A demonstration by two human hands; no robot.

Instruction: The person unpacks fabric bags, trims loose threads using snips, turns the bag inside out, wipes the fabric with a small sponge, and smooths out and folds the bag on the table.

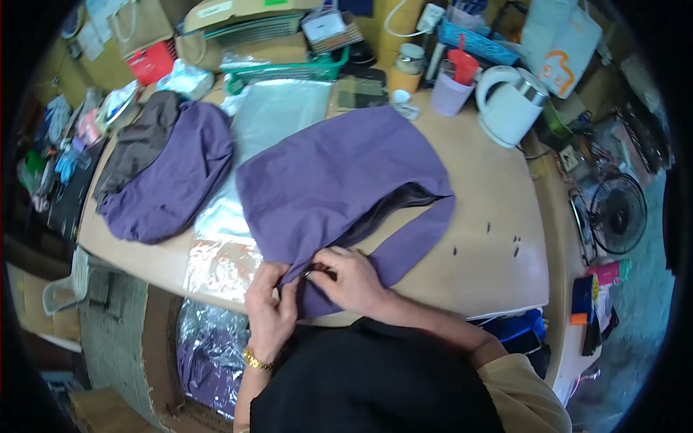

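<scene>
Head: grips (270, 310) (352, 281) seemingly closed on purple fabric (332, 173)

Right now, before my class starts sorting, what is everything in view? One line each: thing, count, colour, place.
purple bag: one, purple, table centre
cloth bundle: one, purple and grey-brown, table left
clear plastic: count unclear, between them
table: one, tan, underneath
green basket: one, back
jar: one, clear, back
lilac cup: one, back right
blue basket: one, behind cup
kettle: one, white, back right
fan: one, black, far right
cardboard box: one, brown, lower left
small clutter: uncountable, mixed, edges
bracelet: one, gold, left wrist
left hand, right hand: fingers at bag's near edge
</scene>
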